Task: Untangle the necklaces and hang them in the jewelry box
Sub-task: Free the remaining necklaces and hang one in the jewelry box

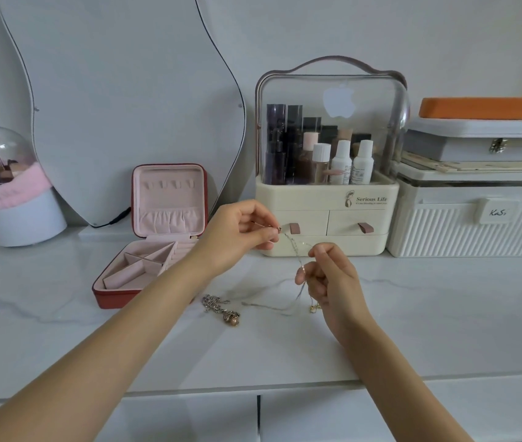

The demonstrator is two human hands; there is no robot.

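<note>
A thin silver necklace point(292, 247) stretches between my two hands above the white marble tabletop. My left hand point(240, 231) pinches its upper end near the clasp. My right hand point(333, 275) pinches the chain lower down, and loose loops trail from it onto the table. A second necklace point(221, 309) with a chunky chain and pearl pendant lies bunched on the table, below my left wrist. The red jewelry box point(157, 237) stands open to the left, with a pink lining, hooks in the upright lid and nothing in its compartments.
A cream cosmetics organizer point(329, 193) with a clear lid and bottles stands right behind my hands. White storage boxes point(476, 218) are stacked at the right. A domed brush holder point(8, 193) sits at far left, and a wavy mirror point(126, 90) leans on the wall.
</note>
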